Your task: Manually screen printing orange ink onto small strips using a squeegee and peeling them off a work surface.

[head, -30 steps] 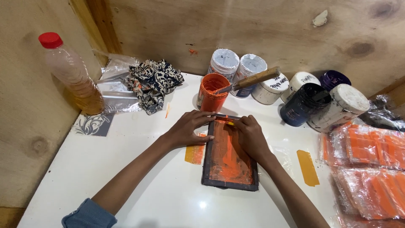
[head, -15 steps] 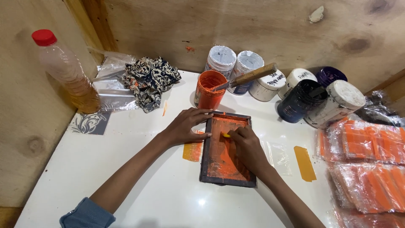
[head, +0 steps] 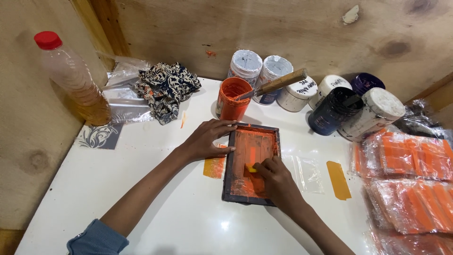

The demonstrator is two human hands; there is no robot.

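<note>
Plywood walls are closing in the upper part of the frame, and below them a glossy white tabletop is filling most of the view. At centre a small dark-framed printing screen smeared with orange ink is lying flat on that surface. The person's left hand is resting spread on the frame's left and upper edge, fingers wide, pinning it down. The right hand is closed around a small yellow scraper, pressing it onto the mesh near the middle.

Judging from this, the stroke is going best if the left hand is keeping the frame from sliding, while the scraper is staying at an even tilt and steady pressure along the whole length of the mesh, so the ink is spreading without streaks.

Counting by size: one clear plastic bottle of amber liquid with a red cap at upper left; two stacks of orange pieces in clear sleeves at right; one patterned black-and-white rag; one open orange paint jar holding one wooden-handled stirrer; six other jars behind it, four with pale lids and two dark; two orange strips lying on the table, one left of the frame, one right.
</note>
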